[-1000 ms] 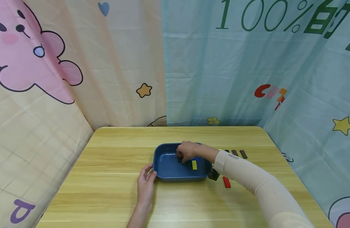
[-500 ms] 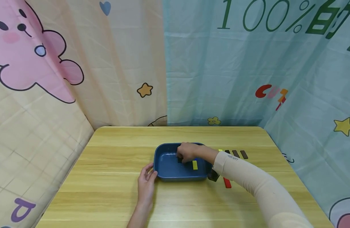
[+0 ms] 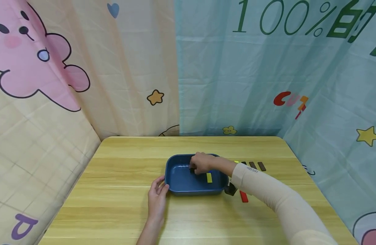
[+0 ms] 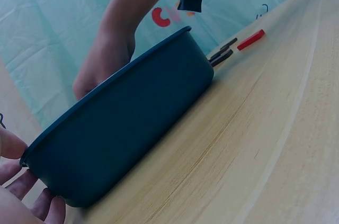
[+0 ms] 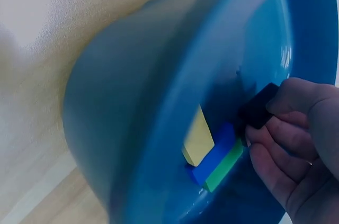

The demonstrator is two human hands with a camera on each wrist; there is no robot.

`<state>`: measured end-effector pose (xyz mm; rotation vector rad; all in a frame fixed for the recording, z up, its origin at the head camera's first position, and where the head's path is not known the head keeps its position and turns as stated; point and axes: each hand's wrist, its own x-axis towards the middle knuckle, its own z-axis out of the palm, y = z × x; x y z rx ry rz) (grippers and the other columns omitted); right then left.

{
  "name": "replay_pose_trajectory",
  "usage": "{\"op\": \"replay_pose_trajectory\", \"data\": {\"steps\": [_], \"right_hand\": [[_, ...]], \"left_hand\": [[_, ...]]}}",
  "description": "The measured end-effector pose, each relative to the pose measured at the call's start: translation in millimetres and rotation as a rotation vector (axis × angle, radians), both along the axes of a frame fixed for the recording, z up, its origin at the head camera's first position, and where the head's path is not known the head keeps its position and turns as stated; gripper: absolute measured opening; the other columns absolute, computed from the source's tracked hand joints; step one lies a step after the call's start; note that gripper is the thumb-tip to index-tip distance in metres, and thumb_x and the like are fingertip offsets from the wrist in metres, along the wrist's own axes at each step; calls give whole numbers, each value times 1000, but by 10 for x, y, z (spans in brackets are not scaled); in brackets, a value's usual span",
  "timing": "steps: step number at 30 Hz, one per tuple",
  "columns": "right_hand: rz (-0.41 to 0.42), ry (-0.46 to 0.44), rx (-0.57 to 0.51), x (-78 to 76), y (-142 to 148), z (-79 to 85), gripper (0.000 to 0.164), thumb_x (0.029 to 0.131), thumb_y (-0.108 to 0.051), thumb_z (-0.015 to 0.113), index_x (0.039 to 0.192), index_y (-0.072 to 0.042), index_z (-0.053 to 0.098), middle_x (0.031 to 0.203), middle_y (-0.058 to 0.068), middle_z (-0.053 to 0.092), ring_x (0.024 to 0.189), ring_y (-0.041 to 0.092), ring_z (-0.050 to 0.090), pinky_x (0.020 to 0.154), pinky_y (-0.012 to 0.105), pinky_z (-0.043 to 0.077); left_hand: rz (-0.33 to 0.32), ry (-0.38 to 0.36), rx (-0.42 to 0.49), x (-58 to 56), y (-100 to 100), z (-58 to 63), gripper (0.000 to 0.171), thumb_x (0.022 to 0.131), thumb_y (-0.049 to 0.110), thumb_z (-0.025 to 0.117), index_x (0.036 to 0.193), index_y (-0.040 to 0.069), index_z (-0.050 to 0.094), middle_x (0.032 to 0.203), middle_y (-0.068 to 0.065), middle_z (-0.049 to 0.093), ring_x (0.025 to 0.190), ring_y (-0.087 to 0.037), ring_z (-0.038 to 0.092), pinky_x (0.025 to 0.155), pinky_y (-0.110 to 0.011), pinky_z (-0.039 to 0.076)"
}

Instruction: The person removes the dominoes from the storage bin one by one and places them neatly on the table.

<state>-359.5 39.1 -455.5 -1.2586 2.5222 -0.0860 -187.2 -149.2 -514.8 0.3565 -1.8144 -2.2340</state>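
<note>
Two bare hands are at a blue plastic tray (image 3: pixel 185 185) that stands on a wood-grain worktop (image 3: pixel 120 217). The fingers of the right hand (image 3: pixel 201 162) are down inside it, pinching a small black block (image 5: pixel 258 106) between the thumb and the fingertips. The block is tilted; whether its lower end touches the tray floor cannot be told. The fingers of the left hand (image 3: pixel 156 197) are bent around the tray's left end, the thumb at the rim and the other fingertips against the outer wall below it.

Just beside the right fingers, on their near right side, a yellow block (image 3: pixel 209 177) lies in the tray. A blue block (image 5: pixel 214 152) and a green block (image 5: pixel 225 167) lie side by side, touching, next to the yellow one and near the fingertips.

Well to the right of the right fingers, outside the tray, two brown blocks (image 3: pixel 256 165) lie in a row with a darker block (image 3: pixel 244 163) and a yellow piece (image 3: pixel 236 161), the last two partly hidden by the cream sleeve (image 3: pixel 277 194). A red block (image 3: pixel 244 196) lies to the right of those fingers and closer to the person, near the black wrist camera (image 3: pixel 231 189) that hangs below the right wrist.
</note>
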Motion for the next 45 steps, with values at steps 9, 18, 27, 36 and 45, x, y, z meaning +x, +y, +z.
{"op": "replay_pose_trajectory", "data": {"steps": [9, 18, 27, 36, 45], "right_hand": [[-32, -65, -45, -12, 56, 120, 9, 93, -8, 73, 96, -14, 79, 75, -9, 65, 64, 8, 55, 62, 24, 44], [-16, -180, -128, -39, 128, 178, 13, 92, -6, 72, 102, -12, 79, 85, -9, 69, 74, 9, 60, 70, 25, 52], [-76, -583, -302, -44, 220, 229, 16, 97, -3, 63, 104, -7, 77, 87, -3, 65, 77, 13, 58, 73, 26, 53], [-206, -886, -409, -22, 272, 251, 14, 99, -3, 63, 109, -1, 72, 92, 3, 67, 83, 17, 61, 85, 34, 59], [-257, -955, -471, -37, 354, 296, 12, 97, -1, 65, 109, -2, 69, 81, 4, 66, 78, 19, 62, 84, 38, 60]], "left_hand": [[-8, -11, -17, -3, -14, 13, 39, 103, -3, 54, 142, -6, 50, 148, -26, 49, 133, -42, 51, 95, -19, 51], [-9, -6, -10, -7, -7, 10, 40, 104, -3, 54, 143, -6, 49, 148, -27, 48, 134, -42, 50, 94, -19, 51], [-1, -9, -9, 0, -2, 16, 39, 103, -3, 54, 142, -7, 50, 148, -27, 49, 134, -42, 51, 95, -20, 51], [5, -20, -13, 0, -11, -5, 38, 103, -3, 55, 140, -7, 51, 146, -27, 50, 132, -42, 52, 95, -19, 51], [2, -24, -19, 3, -18, -16, 38, 103, -4, 54, 140, -6, 52, 145, -25, 52, 132, -40, 53, 95, -19, 50]]}}
